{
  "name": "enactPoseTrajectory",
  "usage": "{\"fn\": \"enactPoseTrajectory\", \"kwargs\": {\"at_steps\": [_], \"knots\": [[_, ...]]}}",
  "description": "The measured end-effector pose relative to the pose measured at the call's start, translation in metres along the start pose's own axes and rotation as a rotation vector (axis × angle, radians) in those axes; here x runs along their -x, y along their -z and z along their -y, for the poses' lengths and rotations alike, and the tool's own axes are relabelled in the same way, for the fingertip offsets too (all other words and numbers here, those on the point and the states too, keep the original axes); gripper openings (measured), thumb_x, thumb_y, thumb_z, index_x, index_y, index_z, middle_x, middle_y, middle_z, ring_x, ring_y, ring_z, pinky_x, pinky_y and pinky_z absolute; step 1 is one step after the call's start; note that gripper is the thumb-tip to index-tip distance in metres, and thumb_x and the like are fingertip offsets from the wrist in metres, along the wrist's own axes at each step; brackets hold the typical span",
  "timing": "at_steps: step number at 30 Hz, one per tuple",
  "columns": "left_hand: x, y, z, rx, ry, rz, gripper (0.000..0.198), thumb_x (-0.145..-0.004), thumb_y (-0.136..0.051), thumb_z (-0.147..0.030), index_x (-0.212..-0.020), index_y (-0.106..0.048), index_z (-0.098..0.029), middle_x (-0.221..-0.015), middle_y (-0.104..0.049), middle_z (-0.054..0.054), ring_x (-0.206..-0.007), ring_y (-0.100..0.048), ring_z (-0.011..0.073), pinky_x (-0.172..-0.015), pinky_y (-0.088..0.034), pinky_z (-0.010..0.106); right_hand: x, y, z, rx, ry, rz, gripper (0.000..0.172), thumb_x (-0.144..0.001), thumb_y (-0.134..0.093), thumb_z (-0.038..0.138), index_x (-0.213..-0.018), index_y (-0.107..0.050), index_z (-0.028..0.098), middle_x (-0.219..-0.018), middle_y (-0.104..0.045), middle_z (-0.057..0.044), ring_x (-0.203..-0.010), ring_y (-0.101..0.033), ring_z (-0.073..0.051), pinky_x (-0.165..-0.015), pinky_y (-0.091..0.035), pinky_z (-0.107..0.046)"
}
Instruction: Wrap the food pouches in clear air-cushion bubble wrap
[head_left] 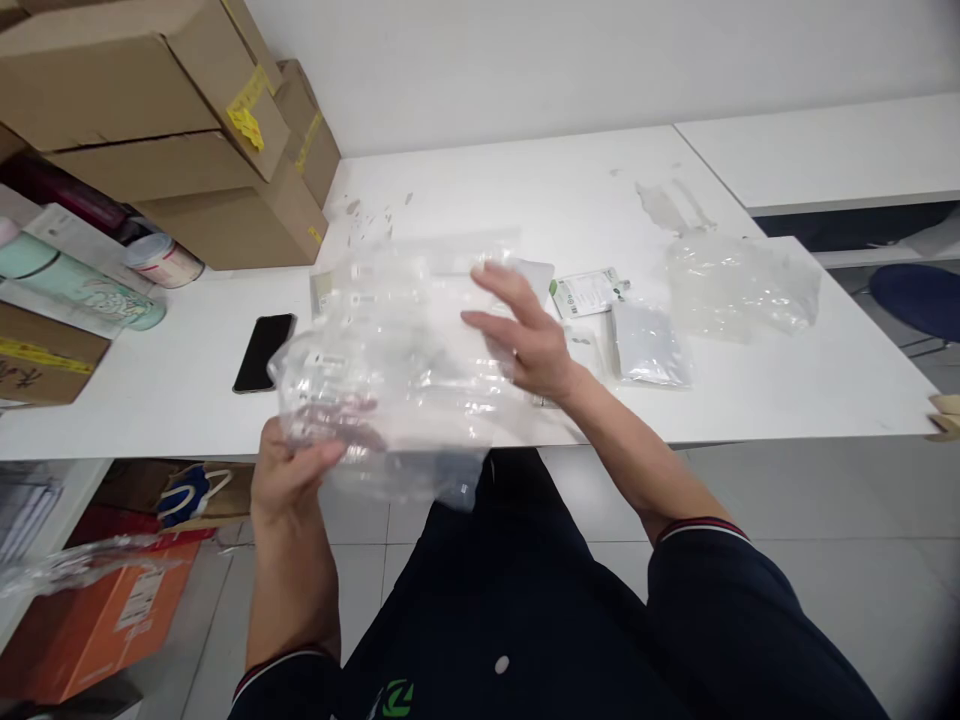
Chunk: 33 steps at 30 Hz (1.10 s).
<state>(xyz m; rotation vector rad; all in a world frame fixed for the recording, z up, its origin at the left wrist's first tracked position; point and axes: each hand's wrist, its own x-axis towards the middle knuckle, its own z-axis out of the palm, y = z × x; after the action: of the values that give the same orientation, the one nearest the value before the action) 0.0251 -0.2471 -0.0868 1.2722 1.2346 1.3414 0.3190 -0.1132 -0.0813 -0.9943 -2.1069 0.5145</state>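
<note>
A large sheet of clear plastic packaging (405, 350) with rows of small dark marks hangs over the table's front edge. My left hand (292, 465) grips its lower left corner between thumb and fingers, some of which show through the film. At its right side is my right hand (525, 335), fingers spread and touching or just over the plastic. Right of that hand lie a white and green printed packet (589, 292) and a clear bag with something white inside (649, 343). Part of what lies beneath the sheet is hidden.
Stacked cardboard boxes (112, 90) stand at the back left, near a mint green bottle (82, 280) and a can (165, 260). A black phone (264, 352) lies left of the sheet. Crumpled clear plastic (742, 285) lies on the white table (847, 390) at right. A blue stool (919, 300) stands beyond.
</note>
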Motion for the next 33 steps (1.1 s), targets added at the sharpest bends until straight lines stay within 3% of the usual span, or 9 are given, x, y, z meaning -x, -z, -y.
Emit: {"fn": "enactPoseTrajectory", "kwargs": {"at_steps": [4, 7, 10, 12, 18, 25, 29, 31, 33], "knots": [[-0.041, -0.036, 0.025, -0.040, 0.288, -0.217, 0.036, -0.066, -0.084, -0.044, -0.076, -0.066, -0.015, -0.071, -0.071, 0.004, -0.052, -0.064, 0.0130, -0.046, -0.055, 0.025, -0.037, 0.005, -0.048, 0.263, -0.210, -0.035, 0.072, -0.093, -0.053, 0.035, -0.158, -0.023, 0.030, -0.163, -0.022, -0.008, -0.150, -0.020, -0.037, -0.112, -0.033, -0.061], [-0.054, -0.055, 0.054, 0.091, 0.400, -0.259, 0.052, -0.056, -0.089, -0.048, -0.083, -0.057, -0.017, -0.066, -0.064, -0.002, -0.058, -0.066, 0.0139, -0.045, -0.054, 0.023, -0.049, -0.008, -0.092, 0.421, -0.437, 0.176, 0.087, -0.085, -0.067, 0.038, -0.155, -0.023, 0.013, -0.157, -0.029, -0.024, -0.142, -0.032, -0.040, -0.107, -0.039, -0.054], [-0.051, -0.061, 0.068, 0.194, 0.435, -0.282, 0.060, -0.054, -0.089, -0.049, -0.090, -0.051, -0.020, -0.067, -0.062, -0.005, -0.066, -0.068, 0.0159, -0.050, -0.057, 0.025, -0.050, -0.026, -0.119, 0.565, -0.471, 0.425, 0.061, -0.089, -0.063, 0.037, -0.139, -0.045, 0.007, -0.139, -0.050, -0.025, -0.126, -0.049, -0.036, -0.101, -0.043, -0.047], [-0.044, -0.059, 0.067, 0.215, 0.466, -0.268, 0.061, -0.059, -0.087, -0.049, -0.098, -0.049, -0.021, -0.072, -0.065, -0.004, -0.069, -0.069, 0.0159, -0.056, -0.059, 0.027, -0.047, -0.035, -0.124, 0.673, -0.407, 0.485, 0.040, -0.097, -0.047, 0.028, -0.129, -0.052, 0.005, -0.127, -0.057, -0.025, -0.116, -0.055, -0.034, -0.095, -0.044, -0.045], [-0.013, -0.052, 0.061, 0.155, 0.491, -0.175, 0.085, -0.071, -0.083, -0.037, -0.137, -0.032, -0.024, -0.084, -0.068, -0.004, -0.070, -0.071, 0.0131, -0.075, -0.061, 0.034, -0.041, -0.040, -0.124, 0.824, -0.274, 0.543, 0.040, -0.095, -0.026, 0.008, -0.121, -0.055, 0.001, -0.117, -0.059, -0.028, -0.106, -0.058, -0.034, -0.085, -0.043, -0.042], [-0.004, -0.058, 0.077, 0.152, 0.486, -0.213, 0.053, -0.064, -0.087, -0.041, -0.098, -0.057, -0.013, -0.068, -0.069, 0.001, -0.065, -0.070, 0.0162, -0.068, -0.059, 0.030, -0.045, -0.032, -0.118, 0.839, -0.360, 0.447, 0.038, -0.090, -0.034, 0.004, -0.120, -0.057, 0.001, -0.114, -0.063, -0.027, -0.106, -0.062, -0.036, -0.085, -0.047, -0.046], [-0.006, -0.055, 0.079, 0.226, 0.482, -0.222, 0.040, -0.065, -0.086, -0.039, -0.075, -0.060, -0.012, -0.071, -0.069, 0.003, -0.070, -0.071, 0.0151, -0.074, -0.059, 0.029, -0.045, 0.002, -0.094, 0.711, -0.512, 0.029, 0.040, -0.098, -0.027, 0.016, -0.123, -0.057, 0.007, -0.107, -0.067, -0.023, -0.103, -0.065, -0.034, -0.085, -0.049, -0.048], [-0.007, -0.055, 0.078, 0.283, 0.494, -0.220, 0.037, -0.067, -0.086, -0.035, -0.073, -0.058, -0.012, -0.077, -0.071, 0.004, -0.075, -0.073, 0.0162, -0.079, -0.059, 0.031, -0.036, 0.015, -0.075, 0.440, -0.500, -0.209, 0.045, -0.103, -0.023, 0.032, -0.124, -0.057, 0.013, -0.104, -0.067, -0.018, -0.100, -0.065, -0.030, -0.081, -0.052, -0.045], [-0.009, -0.056, 0.077, 0.335, 0.516, -0.205, 0.034, -0.070, -0.084, -0.033, -0.073, -0.056, -0.013, -0.081, -0.072, 0.006, -0.078, -0.074, 0.0180, -0.082, -0.059, 0.034, -0.021, 0.013, -0.052, 0.083, -0.456, -0.272, 0.050, -0.102, -0.024, 0.048, -0.123, -0.058, 0.020, -0.102, -0.067, -0.013, -0.094, -0.066, -0.025, -0.072, -0.054, -0.039]]}}
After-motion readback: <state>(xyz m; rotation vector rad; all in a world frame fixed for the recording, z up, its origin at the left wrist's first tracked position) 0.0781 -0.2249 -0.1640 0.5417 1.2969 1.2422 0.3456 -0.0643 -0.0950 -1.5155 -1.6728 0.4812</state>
